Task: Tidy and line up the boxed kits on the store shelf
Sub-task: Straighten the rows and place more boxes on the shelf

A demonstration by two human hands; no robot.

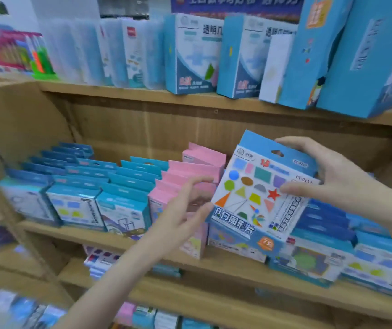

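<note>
Wooden shelf unit (123,236), several boards. Middle board: rows of blue boxes (76,203) from the left end, pink boxes (185,179) at the centre, more blue boxes (356,252) toward the right end. Top board (119,91): clear cases (100,51), tall blue boxes (190,53).

You are looking at a bright, evenly lit scene; the light is coming from above and in front, and no hard shadows are falling on the boxes. Soft shade is sitting under the upper wooden shelf (123,93), darkening the back panel behind the rows. Motion blur is smearing most of the frame, heaviest at the left edge and the lower corners. The shapes kit (261,193) in the middle is staying the sharpest, its print still readable. Wide-angle distortion is bending the shelf lines and tilting the tall blue boxes (356,55) at upper right.
</note>
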